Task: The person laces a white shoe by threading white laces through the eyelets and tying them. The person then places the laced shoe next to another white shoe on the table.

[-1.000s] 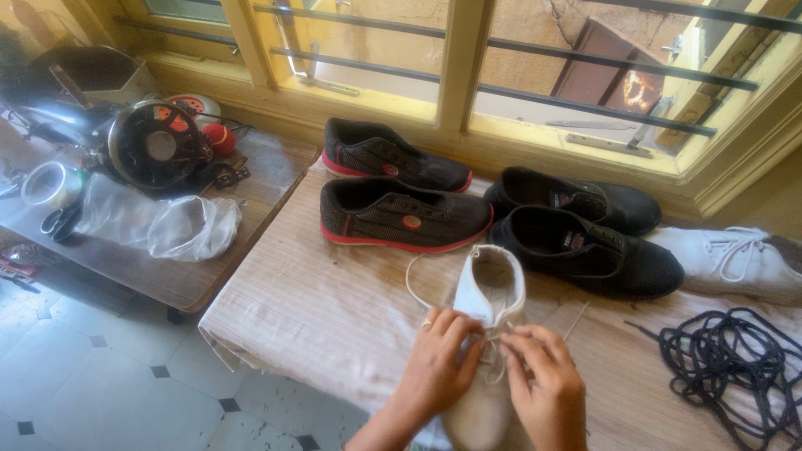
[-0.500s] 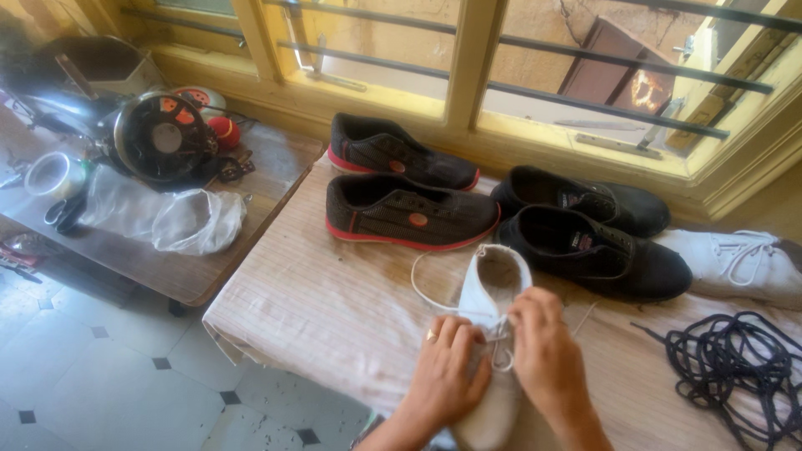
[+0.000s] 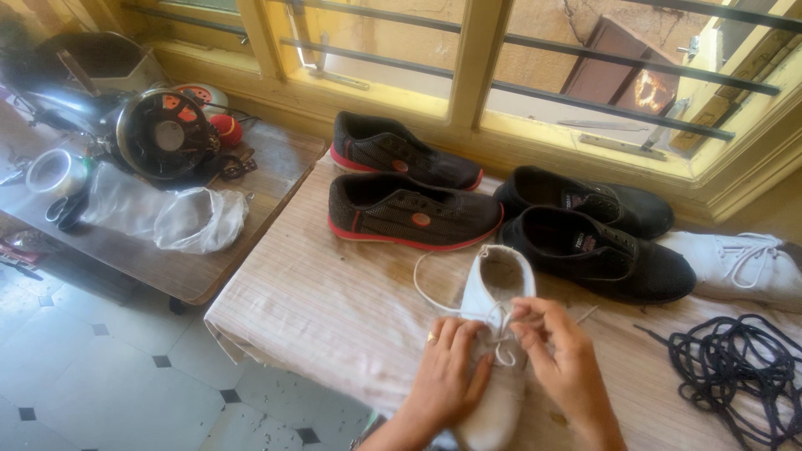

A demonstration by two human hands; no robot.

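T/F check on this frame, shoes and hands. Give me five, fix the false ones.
1. Both hands are on the white shoe. True.
2. The left hand wears a ring. True.
3. The dark laces lie left of the hands. False: they lie to the right.
4. The red-soled shoes sit on the floor. False: they are on the cloth-covered table.
5. The right hand pinches the white lace. True.

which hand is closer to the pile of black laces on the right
Right. The right hand works the lace on the white shoe, nearer the black laces. The left hand rests on the shoe's far side.
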